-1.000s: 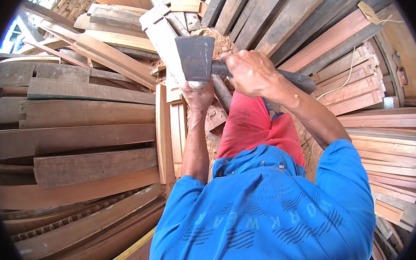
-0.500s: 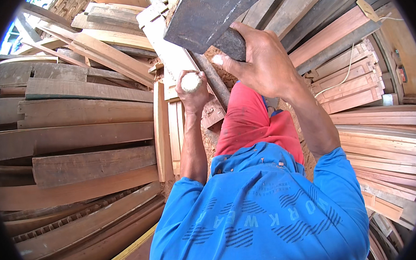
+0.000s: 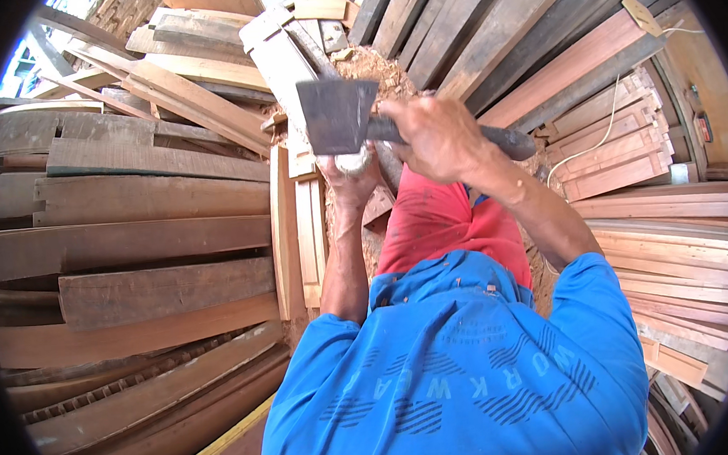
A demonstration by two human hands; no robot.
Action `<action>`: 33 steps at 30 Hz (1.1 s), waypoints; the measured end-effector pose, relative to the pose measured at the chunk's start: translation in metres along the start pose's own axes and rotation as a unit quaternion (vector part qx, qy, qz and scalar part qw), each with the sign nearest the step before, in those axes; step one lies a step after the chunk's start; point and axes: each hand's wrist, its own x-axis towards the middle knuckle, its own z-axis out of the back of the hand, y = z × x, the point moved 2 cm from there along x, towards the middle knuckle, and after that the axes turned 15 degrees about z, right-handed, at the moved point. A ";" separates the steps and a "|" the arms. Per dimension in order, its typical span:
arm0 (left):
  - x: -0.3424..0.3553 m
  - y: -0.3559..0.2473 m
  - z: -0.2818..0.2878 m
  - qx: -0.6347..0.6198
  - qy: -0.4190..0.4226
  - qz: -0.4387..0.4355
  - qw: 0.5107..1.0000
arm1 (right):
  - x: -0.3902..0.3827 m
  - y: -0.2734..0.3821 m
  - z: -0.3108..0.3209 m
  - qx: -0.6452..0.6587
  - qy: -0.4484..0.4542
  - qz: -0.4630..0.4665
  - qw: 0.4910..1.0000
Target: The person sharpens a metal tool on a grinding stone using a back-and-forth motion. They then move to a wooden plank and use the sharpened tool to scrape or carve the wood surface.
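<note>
My right hand [image 3: 442, 139] is wrapped round the dark handle of a mallet [image 3: 331, 117], whose blocky head is slightly blurred. Beneath that head, my left hand [image 3: 350, 187] grips an upright chisel by its handle. Only the pale, round handle end [image 3: 352, 161] shows, partly covered by the mallet head; the blade is hidden. From this view I cannot tell whether mallet and chisel touch. A reddish piece of timber [image 3: 379, 203] lies just below my left hand, and a long pale board [image 3: 274, 59] stretches away beyond it.
Stacked brown planks [image 3: 131, 237] fill the left side. Dark beams [image 3: 485, 32] lean at the far right, near panelled wooden pieces [image 3: 613, 137] crossed by a pale cord [image 3: 600, 142]. More cut boards [image 3: 665, 242] are piled at right. Wood shavings [image 3: 379, 68] cover the ground ahead.
The mallet has come down from high in front, and its head now overlaps the chisel's handle end. My right hand has dropped with it. My left hand stays nearly in place.
</note>
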 end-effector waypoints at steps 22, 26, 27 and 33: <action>0.057 -0.079 0.014 -0.012 0.148 0.160 0.976 | -0.022 -0.005 0.071 0.139 -0.133 -0.067 0.979; 0.063 -0.062 0.021 -0.018 0.061 0.065 0.996 | -0.028 0.002 0.087 0.183 -0.235 -0.064 0.953; 0.063 -0.056 0.019 -0.028 0.042 0.048 0.998 | -0.027 0.015 0.101 0.214 -0.225 -0.104 0.945; 0.055 -0.049 0.019 -0.005 0.060 0.048 0.997 | -0.036 0.030 0.110 0.243 -0.320 -0.103 0.910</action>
